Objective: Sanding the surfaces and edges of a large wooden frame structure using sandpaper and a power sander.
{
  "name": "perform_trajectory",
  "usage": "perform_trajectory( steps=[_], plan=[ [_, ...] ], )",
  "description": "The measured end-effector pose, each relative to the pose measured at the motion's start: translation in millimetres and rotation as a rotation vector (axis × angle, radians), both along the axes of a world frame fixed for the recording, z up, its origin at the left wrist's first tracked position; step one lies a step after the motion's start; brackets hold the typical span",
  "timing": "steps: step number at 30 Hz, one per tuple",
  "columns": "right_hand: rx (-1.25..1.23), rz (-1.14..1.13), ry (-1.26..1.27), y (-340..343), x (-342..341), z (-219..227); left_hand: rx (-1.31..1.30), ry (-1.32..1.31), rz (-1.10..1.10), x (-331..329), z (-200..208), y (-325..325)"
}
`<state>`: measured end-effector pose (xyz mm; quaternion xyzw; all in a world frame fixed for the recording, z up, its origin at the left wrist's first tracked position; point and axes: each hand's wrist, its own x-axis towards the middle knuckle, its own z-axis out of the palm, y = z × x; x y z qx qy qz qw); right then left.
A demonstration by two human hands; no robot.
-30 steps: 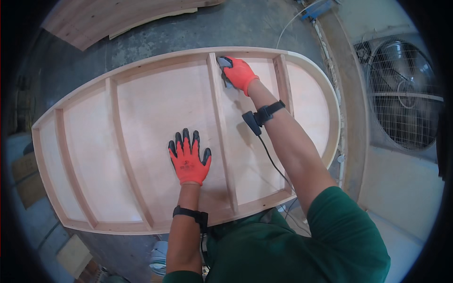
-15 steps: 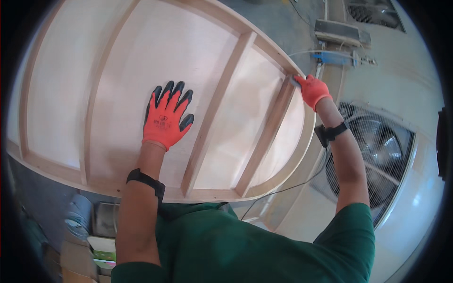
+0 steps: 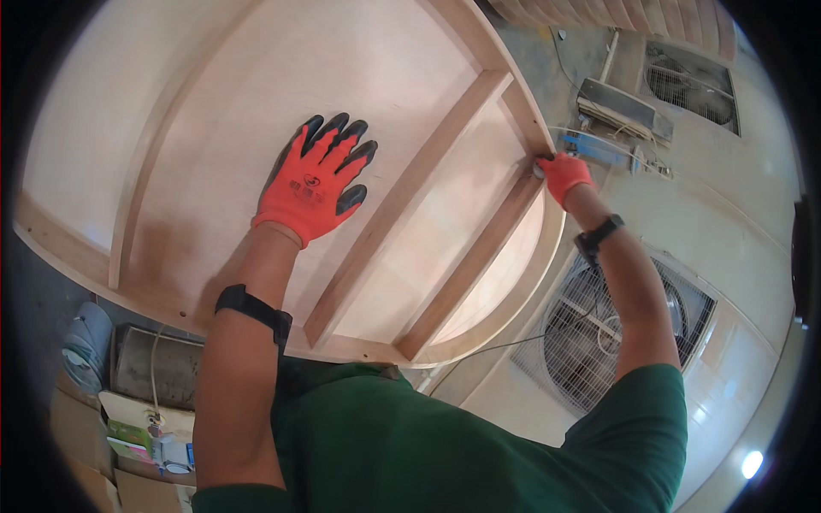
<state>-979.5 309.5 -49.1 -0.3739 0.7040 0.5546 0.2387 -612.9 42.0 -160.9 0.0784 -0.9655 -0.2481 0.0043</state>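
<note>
A large light wooden frame (image 3: 505,329) with a rounded end lies in front of me, with crossbars (image 3: 410,205) over a pale flat panel (image 3: 342,60). My left hand (image 3: 312,184), in a red glove with black fingertips, rests flat on the panel with its fingers spread. At the frame's far right rim, my right hand (image 3: 566,177) in a matching glove is closed around a small greyish pad (image 3: 539,170). The pad sits where a crossbar (image 3: 470,267) meets the curved rim; its exact kind is mostly hidden by the fingers.
Beyond the frame on the right are a large caged fan (image 3: 590,342), a smaller one (image 3: 693,85) and a blue cylinder-like fitting (image 3: 596,148). A grey bucket (image 3: 88,342) and boxes (image 3: 77,427) stand at lower left. A thin cable (image 3: 496,346) runs past the rounded end.
The whole view has shifted and tilted. My left hand stays flat on the panel, and my right hand keeps the pad by the same crossbar end at the rim.
</note>
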Motion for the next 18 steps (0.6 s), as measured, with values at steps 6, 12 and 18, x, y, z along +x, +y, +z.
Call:
perform_trajectory(
  steps=[6,12,18],
  plan=[
    [0.012,-0.040,0.057,-14,16,-18,0.005,-0.008,-0.017,4,-3,2],
    [0.010,0.100,0.010,3,25,-1,0.020,-0.016,-0.009,1,-3,0],
    [0.133,0.072,0.084,-21,34,-18,0.024,-0.009,-0.003,5,-9,-2]
  ],
)
